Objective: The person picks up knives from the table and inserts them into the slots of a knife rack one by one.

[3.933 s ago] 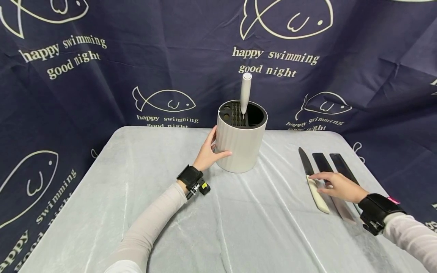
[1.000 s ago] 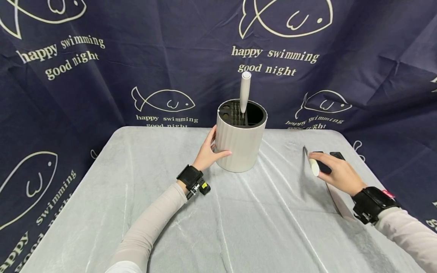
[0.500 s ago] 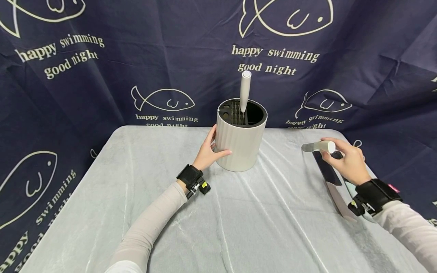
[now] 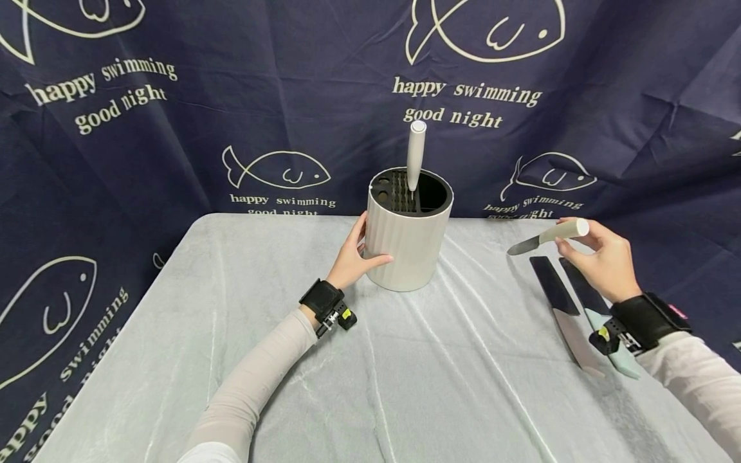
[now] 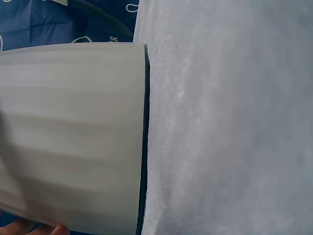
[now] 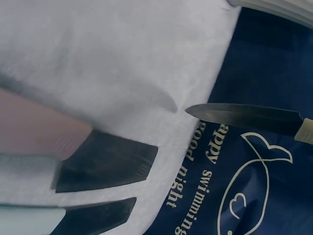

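Note:
A white ribbed knife block (image 4: 405,251) stands upright on the table. My left hand (image 4: 352,262) grips its left side, thumb on the front; some fingertips (image 5: 61,230) show at the edge in the left wrist view. My right hand (image 4: 609,262) pinches the cream handle of a kitchen knife (image 4: 558,233) above the table's far right. Its dark blade (image 6: 244,116) tilts downward, pointing left toward the block in the head view. A white-handled utensil (image 4: 415,154), its lower end hidden, stands in the block's bristle-like insert. The block's right compartment is dark.
Below my right hand, a pink-handled knife (image 4: 570,325) and a mint-handled knife (image 4: 625,361) lie side by side on the grey cloth-covered table (image 4: 440,379). A navy curtain (image 4: 324,83) with fish prints hangs behind the table.
My right hand has picked up the cream-handled knife from the table, lifting it and turning its handle end up and right. The left hand stays on the block.

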### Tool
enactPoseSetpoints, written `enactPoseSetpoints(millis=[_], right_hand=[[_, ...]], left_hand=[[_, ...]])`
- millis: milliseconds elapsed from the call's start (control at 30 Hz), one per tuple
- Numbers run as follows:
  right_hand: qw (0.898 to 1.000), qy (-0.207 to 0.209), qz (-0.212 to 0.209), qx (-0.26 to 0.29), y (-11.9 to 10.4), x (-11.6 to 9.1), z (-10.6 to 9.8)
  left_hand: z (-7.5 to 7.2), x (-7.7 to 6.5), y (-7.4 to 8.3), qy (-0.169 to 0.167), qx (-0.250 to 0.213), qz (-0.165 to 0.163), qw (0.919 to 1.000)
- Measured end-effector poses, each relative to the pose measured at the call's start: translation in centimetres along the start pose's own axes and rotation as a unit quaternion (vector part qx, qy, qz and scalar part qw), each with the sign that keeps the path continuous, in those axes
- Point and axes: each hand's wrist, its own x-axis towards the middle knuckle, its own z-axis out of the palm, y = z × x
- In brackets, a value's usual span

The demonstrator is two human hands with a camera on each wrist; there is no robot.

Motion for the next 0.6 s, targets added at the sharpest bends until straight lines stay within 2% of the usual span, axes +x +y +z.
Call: enactPoseSetpoints(millis=[133,367,433,533,600], right_hand=[[0.998,0.009,0.006,0.058,0.1,0.7,-0.1],[0.996,0.02,0.028,0.084,-0.7,1.9,-0.9],[0.993,0.021,0.034,0.107,-0.8,2.3,-1.1],[0.985,0.026,0.042,0.166,-1.2,2.9,-1.4],[0.973,0.032,0.045,0.223,-1.6,3.3,-1.5]], left_hand=[[0.0,0.0,-0.1,-0.001,0.0,-0.001,1.0],[0.1,-0.1,0.2,0.0,0.002,-0.009,1.0],[0.1,-0.1,0.2,0.0,0.003,-0.009,1.0],[0.1,-0.1,0.3,0.001,0.005,-0.012,0.9999],[0.1,0.0,0.3,-0.001,0.004,-0.011,0.9999]])
